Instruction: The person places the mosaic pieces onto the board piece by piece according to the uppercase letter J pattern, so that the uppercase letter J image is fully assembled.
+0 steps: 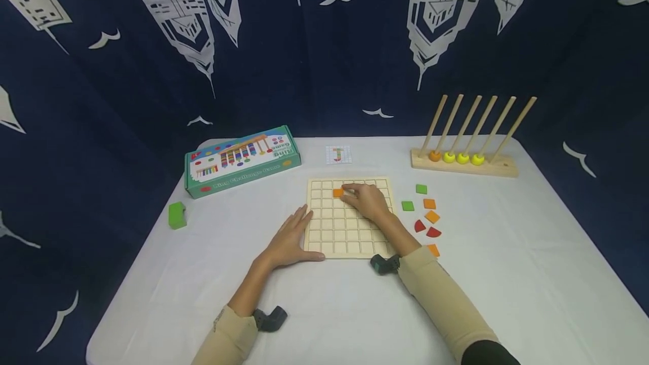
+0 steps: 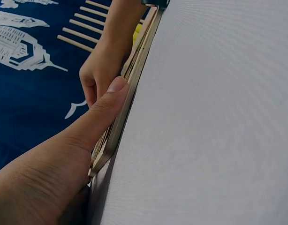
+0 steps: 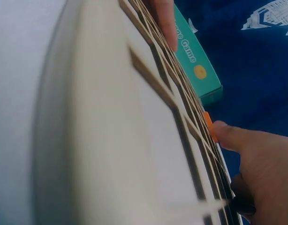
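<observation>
A wooden grid board (image 1: 327,235) lies on the white table. My right hand (image 1: 366,200) reaches over it from the right, thumb and index finger pinching an orange square tile (image 1: 337,192) in the upper rows of the grid. In the right wrist view the thumb (image 3: 228,136) touches the orange tile (image 3: 209,125); the other fingers are mostly hidden. My left hand (image 1: 290,241) rests along the board's left edge and lower left corner, fingers extended. In the left wrist view its thumb (image 2: 104,108) lies against the board's side.
Right of the board lie loose green tiles (image 1: 408,206), orange tiles (image 1: 429,204) and red quarter-round tiles (image 1: 419,226). A pattern card (image 1: 338,155) lies behind the board. A green game box (image 1: 243,161), a green block (image 1: 177,216) and a peg stand (image 1: 463,165) with beads stand around.
</observation>
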{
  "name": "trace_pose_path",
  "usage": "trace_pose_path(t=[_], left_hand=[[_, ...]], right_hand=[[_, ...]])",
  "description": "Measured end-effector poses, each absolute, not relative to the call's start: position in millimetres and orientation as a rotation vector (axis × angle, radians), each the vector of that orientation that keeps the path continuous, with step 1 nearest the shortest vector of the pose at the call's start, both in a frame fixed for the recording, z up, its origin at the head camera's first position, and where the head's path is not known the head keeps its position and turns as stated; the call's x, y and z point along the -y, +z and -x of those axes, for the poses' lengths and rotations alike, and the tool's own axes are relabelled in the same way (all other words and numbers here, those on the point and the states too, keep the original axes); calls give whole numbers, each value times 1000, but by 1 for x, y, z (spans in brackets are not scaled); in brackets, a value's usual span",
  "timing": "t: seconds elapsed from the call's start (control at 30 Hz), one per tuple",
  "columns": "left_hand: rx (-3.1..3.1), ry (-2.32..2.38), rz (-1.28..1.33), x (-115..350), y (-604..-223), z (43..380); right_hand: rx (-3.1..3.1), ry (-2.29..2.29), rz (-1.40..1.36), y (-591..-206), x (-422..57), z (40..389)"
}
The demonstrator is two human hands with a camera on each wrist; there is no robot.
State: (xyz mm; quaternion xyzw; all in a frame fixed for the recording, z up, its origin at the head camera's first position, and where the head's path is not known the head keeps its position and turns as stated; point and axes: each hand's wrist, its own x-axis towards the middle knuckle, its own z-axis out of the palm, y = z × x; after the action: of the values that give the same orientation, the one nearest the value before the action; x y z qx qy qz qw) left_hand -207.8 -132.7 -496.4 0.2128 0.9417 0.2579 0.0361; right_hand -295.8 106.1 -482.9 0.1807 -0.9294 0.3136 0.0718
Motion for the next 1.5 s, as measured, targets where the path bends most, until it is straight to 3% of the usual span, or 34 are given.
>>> trace_pose_path(t=[0.4, 0.87, 1.5], left_hand=[[-2904, 808, -661, 132, -499, 207], [-2903, 822, -679, 133, -497, 207], [-2906, 802, -669, 133, -499, 209]], right_hand=[[2697, 976, -471, -471, -166, 277], [2743, 880, -108, -474, -264, 281], [2844, 827, -39, -486, -281, 284]])
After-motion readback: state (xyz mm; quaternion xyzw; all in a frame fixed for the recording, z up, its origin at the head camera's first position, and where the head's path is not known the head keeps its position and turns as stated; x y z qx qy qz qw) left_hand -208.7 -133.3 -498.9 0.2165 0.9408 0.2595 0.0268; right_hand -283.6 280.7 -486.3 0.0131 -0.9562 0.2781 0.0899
